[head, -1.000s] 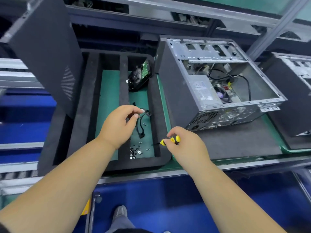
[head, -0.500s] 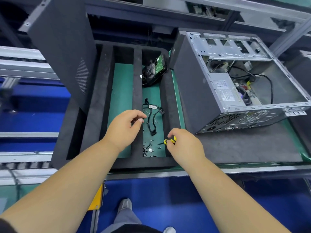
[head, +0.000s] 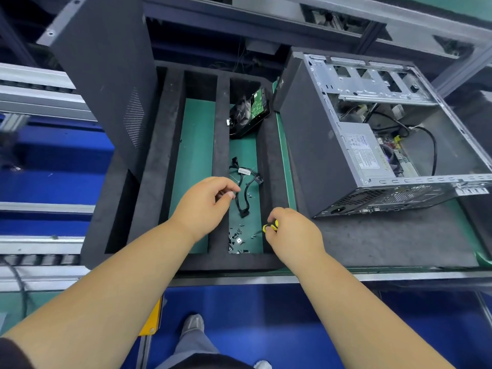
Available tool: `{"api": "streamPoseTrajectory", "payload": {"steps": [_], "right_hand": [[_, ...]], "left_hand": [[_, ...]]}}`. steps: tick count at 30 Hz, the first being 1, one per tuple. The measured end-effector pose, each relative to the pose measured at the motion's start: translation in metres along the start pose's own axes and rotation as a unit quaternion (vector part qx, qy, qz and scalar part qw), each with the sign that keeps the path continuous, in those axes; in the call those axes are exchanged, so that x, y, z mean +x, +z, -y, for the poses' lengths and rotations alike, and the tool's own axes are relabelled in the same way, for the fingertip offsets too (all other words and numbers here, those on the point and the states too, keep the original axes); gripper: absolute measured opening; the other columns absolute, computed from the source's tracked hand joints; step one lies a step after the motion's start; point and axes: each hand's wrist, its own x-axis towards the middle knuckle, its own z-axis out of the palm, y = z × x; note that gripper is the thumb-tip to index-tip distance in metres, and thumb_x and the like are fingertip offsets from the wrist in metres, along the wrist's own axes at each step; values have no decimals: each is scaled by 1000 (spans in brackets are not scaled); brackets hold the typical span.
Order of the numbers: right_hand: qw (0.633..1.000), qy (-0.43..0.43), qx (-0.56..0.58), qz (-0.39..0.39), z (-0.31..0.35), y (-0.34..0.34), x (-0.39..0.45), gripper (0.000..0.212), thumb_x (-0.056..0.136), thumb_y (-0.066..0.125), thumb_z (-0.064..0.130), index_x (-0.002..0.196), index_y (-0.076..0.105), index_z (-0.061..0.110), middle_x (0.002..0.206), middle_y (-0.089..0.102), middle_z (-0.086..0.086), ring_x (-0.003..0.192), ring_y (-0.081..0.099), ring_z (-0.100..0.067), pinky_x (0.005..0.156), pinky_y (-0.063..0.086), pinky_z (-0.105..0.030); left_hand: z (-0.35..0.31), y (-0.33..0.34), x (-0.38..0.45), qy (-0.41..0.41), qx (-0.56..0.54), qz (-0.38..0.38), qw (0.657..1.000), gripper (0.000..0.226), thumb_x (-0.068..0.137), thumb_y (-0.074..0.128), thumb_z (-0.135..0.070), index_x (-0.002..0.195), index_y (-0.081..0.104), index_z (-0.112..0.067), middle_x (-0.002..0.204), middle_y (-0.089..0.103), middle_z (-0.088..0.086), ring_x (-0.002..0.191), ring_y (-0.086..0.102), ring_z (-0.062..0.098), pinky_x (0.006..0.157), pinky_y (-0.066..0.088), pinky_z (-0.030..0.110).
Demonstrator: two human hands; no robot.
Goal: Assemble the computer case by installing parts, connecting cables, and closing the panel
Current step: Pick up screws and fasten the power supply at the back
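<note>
The open computer case (head: 308, 155) lies on its side on the dark mat at the right, with its power supply (head: 364, 153) and wiring showing. Its dark side panel (head: 106, 75) leans upright at the left of a black foam tray (head: 149, 182). In the tray's right slot lie a hard drive (head: 250, 113), a black cable bundle (head: 243, 187) and several loose screws (head: 237, 239). My left hand (head: 205, 203) hovers just left of the cable, fingers curled toward the thumb; anything between them is hidden. My right hand (head: 290, 235) grips a yellow-handled screwdriver (head: 270, 227) beside the screws.
A second case (head: 479, 113) stands at the far right edge. Roller conveyor rails (head: 40, 251) run along the left. An aluminium frame (head: 399, 20) crosses above the bench. My shoe (head: 193, 324) shows on the blue floor below the bench edge.
The view has shifted so the case sits further right. My left hand has drawn back slightly from the cable. My right hand keeps the screwdriver near the screws.
</note>
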Motion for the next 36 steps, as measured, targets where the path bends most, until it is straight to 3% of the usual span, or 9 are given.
{"api": "streamPoseTrajectory", "payload": {"steps": [10,14,17,20,24,26,31,36], "right_hand": [[996,9,58,-65,-2,-25,-11,13,93,56,33,106,62,32,102,62,11,86,58,-17,68,45,-30],[982,22,149,-114,-3,-47,-19,6,89,60,35,94,62,36,89,60,17,80,56,-10,67,45,-29],[961,26,237,-140,-2,-63,-23,3,86,63,33,89,63,34,74,56,15,68,52,-7,62,44,-29],[941,31,298,-155,1,-75,-27,4,84,64,31,85,64,35,67,54,18,60,49,-7,57,38,-28],[926,35,340,-162,3,-84,-29,6,83,64,29,83,64,35,64,54,23,54,46,-6,55,36,-27],[919,35,354,-167,4,-85,-30,7,83,65,28,82,64,35,63,54,22,53,45,-6,54,35,-26],[905,34,387,-175,2,-90,-34,11,84,63,24,83,64,35,56,50,16,47,40,-6,49,34,-23],[883,25,428,-190,1,-100,-42,13,84,61,24,82,65,37,52,46,15,48,37,-8,46,33,-21]], "left_hand": [[1,9,9,-18,1,25,1000,21,95,57,-22,99,64,-42,93,61,-19,81,55,-1,71,41,14],[-1,16,10,-54,30,62,996,18,96,55,-24,102,62,-39,89,60,-16,76,56,1,66,40,17],[-8,21,11,-122,-58,78,988,16,98,51,-20,100,64,-31,92,67,-8,77,65,6,68,49,21],[-18,25,14,-220,-206,90,949,16,100,48,-14,99,65,-17,95,69,6,74,66,12,62,53,19],[-28,26,18,-315,-393,94,859,18,99,55,-18,97,66,-4,86,71,10,73,68,15,62,57,19],[-29,24,19,-322,-451,83,828,14,98,57,-14,95,66,-4,81,71,9,71,67,13,61,57,19],[-38,18,20,-316,-516,76,793,9,95,57,-3,92,65,-5,70,70,4,58,62,6,54,53,16],[-54,8,19,-324,-587,80,738,10,94,58,-4,91,68,-4,70,66,5,56,60,7,52,53,15]]}}
